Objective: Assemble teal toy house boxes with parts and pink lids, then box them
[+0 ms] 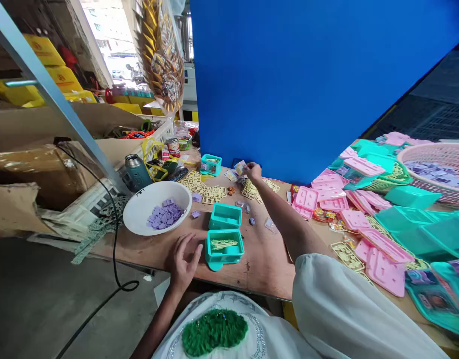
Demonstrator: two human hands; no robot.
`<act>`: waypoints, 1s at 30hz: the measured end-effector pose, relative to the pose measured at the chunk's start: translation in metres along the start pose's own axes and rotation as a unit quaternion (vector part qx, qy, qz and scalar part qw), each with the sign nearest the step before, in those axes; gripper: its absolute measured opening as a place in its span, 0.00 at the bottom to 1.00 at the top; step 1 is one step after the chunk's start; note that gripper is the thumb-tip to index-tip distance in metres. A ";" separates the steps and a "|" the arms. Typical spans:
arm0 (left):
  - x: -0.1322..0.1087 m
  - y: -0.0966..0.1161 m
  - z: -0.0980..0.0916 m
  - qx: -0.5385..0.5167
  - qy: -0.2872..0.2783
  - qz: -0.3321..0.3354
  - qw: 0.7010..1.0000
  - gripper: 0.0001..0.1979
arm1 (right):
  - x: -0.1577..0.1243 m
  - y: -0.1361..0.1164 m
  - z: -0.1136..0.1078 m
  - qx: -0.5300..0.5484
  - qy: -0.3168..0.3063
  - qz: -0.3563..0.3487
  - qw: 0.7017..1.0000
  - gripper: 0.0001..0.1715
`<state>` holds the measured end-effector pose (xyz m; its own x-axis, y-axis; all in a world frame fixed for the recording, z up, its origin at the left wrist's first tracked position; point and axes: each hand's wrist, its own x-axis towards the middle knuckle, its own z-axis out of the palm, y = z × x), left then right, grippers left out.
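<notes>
Clock centred on the nearer teal box (224,256), which sits near the front edge of the tabletop (264,259) with yellow sticks (224,245) inside. Left hand (183,267) at 9, fingers parted and loosely bent, thumb just beside that box. Pink plastic parts (386,271) heaped at 3, teal tubs (427,229) among them. Second teal box (225,221) at 12, right behind the first. White bowl (131,208) at 10 holding purple pieces (165,215); a loose purple piece (196,214) lies between bowl and second box. Pale yellow frames (214,195) flat beyond, around 12, small brown pieces (231,190) just right of them. Right hand (254,171) at 1, arm stretched out, fingers pinched on a small printed packet (240,167); another packet (231,175) just left of it on the tabletop. Small teal box (210,165) between 11 and 12. Pink basket (412,155) at 2, more purple pieces inside. Big blue panel (289,89) upright at 1, behind the right hand.
</notes>
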<state>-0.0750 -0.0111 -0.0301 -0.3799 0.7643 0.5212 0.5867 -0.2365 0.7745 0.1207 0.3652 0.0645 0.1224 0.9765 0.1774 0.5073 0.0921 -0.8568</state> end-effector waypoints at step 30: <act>0.048 0.054 -0.002 -0.003 -0.163 0.072 0.984 0.06 | -0.259 -0.008 -0.069 -0.149 -0.258 -0.507 0.809 0.14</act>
<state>-0.0625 0.0120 0.0377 -0.0434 0.8742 0.4837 0.6130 -0.3590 0.7038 0.1435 0.0980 0.0586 -0.8191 0.3867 0.4238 0.3164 0.9207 -0.2285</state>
